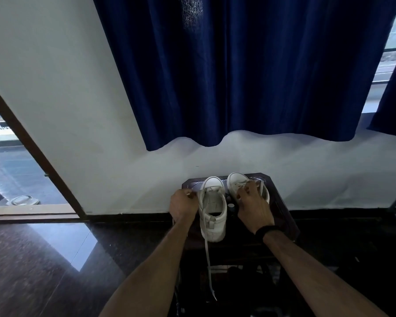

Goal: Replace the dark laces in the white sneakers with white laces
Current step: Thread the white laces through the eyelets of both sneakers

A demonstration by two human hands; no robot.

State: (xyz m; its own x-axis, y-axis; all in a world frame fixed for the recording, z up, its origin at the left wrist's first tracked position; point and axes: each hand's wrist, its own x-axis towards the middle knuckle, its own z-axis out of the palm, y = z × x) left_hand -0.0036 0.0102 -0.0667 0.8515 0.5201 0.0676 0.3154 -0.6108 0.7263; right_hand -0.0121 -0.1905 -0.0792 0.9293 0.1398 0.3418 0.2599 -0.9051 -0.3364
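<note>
Two white sneakers side by side on a small dark table [286, 216] against the wall, toes toward its far edge: left sneaker [212, 209] near the middle, right sneaker [238, 183] by the far right corner. Left hand [183, 205] at the left sneaker's left side, fingers curled, pinching a white lace [208, 255] threaded through the front eyelets, one long end trailing over the near edge. Right hand [253, 205], black wristband [266, 232] on the wrist, resting on the right sneaker, fingertips curled into its laces
</note>
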